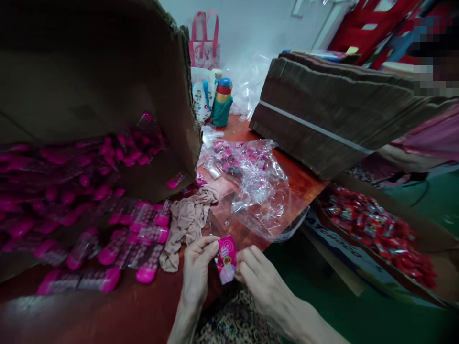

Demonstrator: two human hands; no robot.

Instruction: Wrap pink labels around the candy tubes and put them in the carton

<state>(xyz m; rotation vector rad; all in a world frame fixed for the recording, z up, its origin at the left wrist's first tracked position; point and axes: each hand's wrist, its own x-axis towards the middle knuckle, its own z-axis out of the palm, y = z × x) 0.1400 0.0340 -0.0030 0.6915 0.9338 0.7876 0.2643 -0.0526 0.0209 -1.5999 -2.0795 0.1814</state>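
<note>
Between my hands is a small flat pink printed packet (226, 257), held over the table's front edge. My left hand (196, 262) pinches its left side between thumb and fingers. On the other side, the curled fingers of my right hand (255, 270) close on its right edge; their tips are partly hidden. A crumpled beige cloth (188, 217) lies just beyond my left hand. Left of the cloth are several clear tubes with pink caps (148, 258), filled with small beads or balls. A clear plastic bag (263, 191) containing pink packets lies farther back.
A large open cardboard box (172, 86) with pink-capped tubes stands at left. Strapped flat cardboard (304, 110) leans at back right. A box of red wrapped pieces (373, 229) sits lower right. A bottle (222, 102) and bags stand behind. Another person's arm (409, 157) shows at right.
</note>
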